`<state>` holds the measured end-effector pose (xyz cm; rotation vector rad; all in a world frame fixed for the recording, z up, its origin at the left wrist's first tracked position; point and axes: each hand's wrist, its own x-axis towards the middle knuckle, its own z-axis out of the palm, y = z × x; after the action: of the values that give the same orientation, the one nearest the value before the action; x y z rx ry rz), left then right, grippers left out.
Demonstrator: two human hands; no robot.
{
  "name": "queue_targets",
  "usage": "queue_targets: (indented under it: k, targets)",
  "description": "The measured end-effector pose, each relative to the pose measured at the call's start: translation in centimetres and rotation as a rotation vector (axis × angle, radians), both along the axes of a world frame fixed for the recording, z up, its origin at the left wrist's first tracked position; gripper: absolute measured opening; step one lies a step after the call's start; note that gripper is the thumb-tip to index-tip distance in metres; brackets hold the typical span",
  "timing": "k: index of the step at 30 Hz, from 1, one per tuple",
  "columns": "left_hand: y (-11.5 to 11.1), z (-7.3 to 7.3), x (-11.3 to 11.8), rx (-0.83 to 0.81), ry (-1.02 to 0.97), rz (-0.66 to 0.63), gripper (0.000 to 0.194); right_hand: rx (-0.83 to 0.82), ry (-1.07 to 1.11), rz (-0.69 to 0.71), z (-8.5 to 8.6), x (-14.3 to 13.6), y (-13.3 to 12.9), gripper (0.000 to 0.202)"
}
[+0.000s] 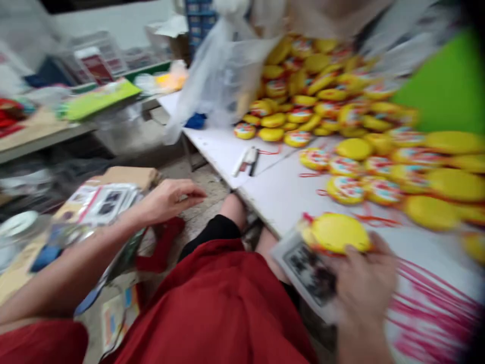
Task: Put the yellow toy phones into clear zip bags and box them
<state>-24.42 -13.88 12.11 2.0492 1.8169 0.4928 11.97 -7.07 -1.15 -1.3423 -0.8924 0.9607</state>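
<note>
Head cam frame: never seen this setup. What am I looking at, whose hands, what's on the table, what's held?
There is no machine here. One camera worn on a person's head looks forward and down, so both hands are that person's own, and the picture is blurred by motion. The right hand holds a yellow round disc together with a printed card at the edge of the white table. The left hand reaches out over a stack of printed packets on a cardboard box beside the seat; whether it grips anything I cannot tell. On the table lie a big pile of yellow discs, some showing colourful faces, a bundle of pink strings and a clear plastic bag.
</note>
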Motion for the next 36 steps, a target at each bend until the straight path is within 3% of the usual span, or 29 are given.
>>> queue_targets:
  k: [5,10,13,15,19,24,29,32,34,36]
  targets:
    - [4.8,-4.1,9.1,0.009,-0.228,-0.37,0.024,0.149,0.059,-0.034,-0.1,-0.1,1.4,0.055]
    - [7.8,-7.3,18.1,0.138,-0.16,-0.841,0.021,0.231,0.074,-0.119,1.7,1.4,0.9,0.05]
    - [9.8,-9.7,21.7,0.214,-0.031,-0.869,0.019,0.229,0.105,-0.18,1.9,2.8,1.0,0.049]
    - [10.9,-11.1,23.3,0.213,0.052,-0.744,0.02,0.209,0.108,-0.186,1.7,3.7,1.1,0.049]
    - [11.7,-12.7,25.0,0.237,0.192,-0.575,0.023,0.126,-0.01,-0.14,1.5,5.2,1.6,0.051]
    - [11.4,-12.8,25.2,0.296,0.221,-0.552,0.018,0.053,-0.222,-0.026,1.9,6.6,3.4,0.053]
    - [11.3,-12.5,24.5,0.299,0.121,-0.629,0.022,-0.086,-0.249,0.299,2.6,6.8,5.8,0.059]
    - [11.0,-12.7,24.1,0.358,0.072,-0.65,0.024,-0.144,-0.357,0.526,2.5,5.7,7.0,0.052]
    - [10.9,-13.0,23.9,0.395,0.026,-0.632,0.025,-0.102,-0.462,0.669,2.3,4.6,7.5,0.045]
    - [11.0,-13.4,23.9,0.405,-0.034,-0.573,0.026,0.012,-0.581,0.728,2.2,3.6,7.6,0.039]
